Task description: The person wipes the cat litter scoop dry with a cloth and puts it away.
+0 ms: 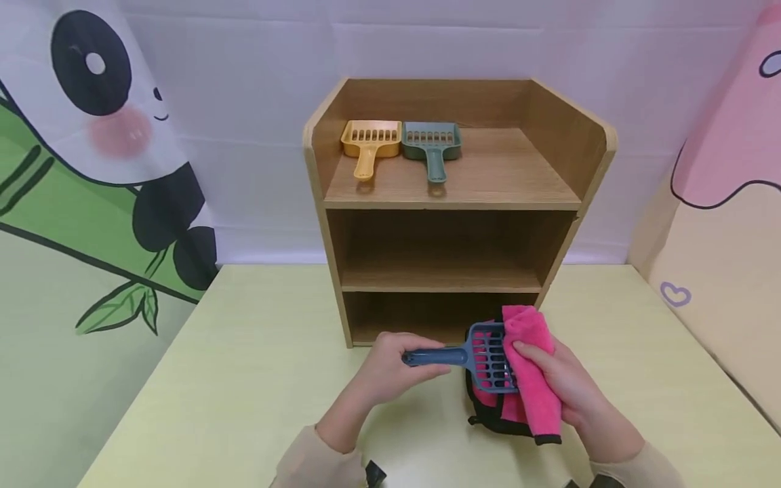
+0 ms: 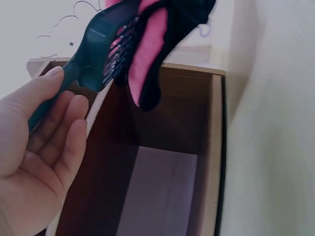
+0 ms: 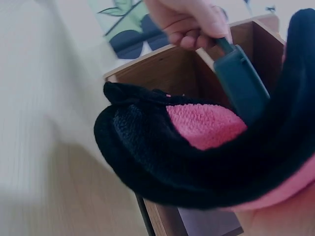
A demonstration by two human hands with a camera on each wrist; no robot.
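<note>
My left hand (image 1: pixel 389 369) pinches the handle of a dark blue slotted litter scoop (image 1: pixel 436 356), thumb on one side and fingers on the other. The scoop's slotted head points right, toward a bright pink cloth with black edging (image 1: pixel 529 362). My right hand (image 1: pixel 570 383) grips this cloth, with the thumb on its front. Part of the cloth folds over the far end of the scoop and part hangs behind the slots. In the right wrist view, the cloth's black underside (image 3: pixel 197 169) hides the tip of the scoop (image 3: pixel 242 86).
Behind the hands a wooden shelf unit (image 1: pixel 451 205) stands on the pale yellow table (image 1: pixel 256 379). On its top tier, a yellow scoop (image 1: pixel 372 133) and a grey-green scoop (image 1: pixel 432 133) lie side by side at the left. A patterned cloth backdrop (image 1: pixel 256 88) surrounds the table.
</note>
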